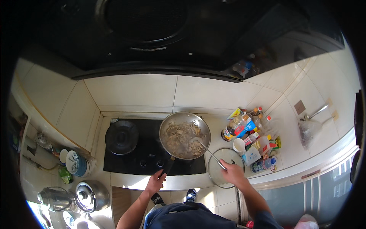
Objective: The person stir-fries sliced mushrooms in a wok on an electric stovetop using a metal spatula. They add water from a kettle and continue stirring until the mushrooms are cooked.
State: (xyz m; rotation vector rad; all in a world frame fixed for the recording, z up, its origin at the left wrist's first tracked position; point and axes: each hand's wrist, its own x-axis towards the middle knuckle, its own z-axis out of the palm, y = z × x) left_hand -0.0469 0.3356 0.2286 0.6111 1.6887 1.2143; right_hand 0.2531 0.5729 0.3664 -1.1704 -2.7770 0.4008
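Observation:
A metal frying pan (206, 128) sits on the right side of the black gas stove (151, 137), holding pale brown sliced food (183, 137) that may be mushrooms. My left hand (156, 181) grips the pan's dark handle (168, 166) near the stove's front edge. In my right hand (233, 171) is the long metal handle of a cooking utensil (213, 156). Its working end rests among the food at the pan's right side. Beneath my right hand and forearm lies a round glass lid (215, 169) on the counter.
A dark pan or lid (122, 137) covers the left burner. Sauce bottles (228, 134), packets and a white bowl (238, 144) crowd the right counter. To the left stand a lidded steel pot (98, 196), a metal kettle (57, 199) and stacked bowls (77, 163). A black range hood (160, 63) hangs above.

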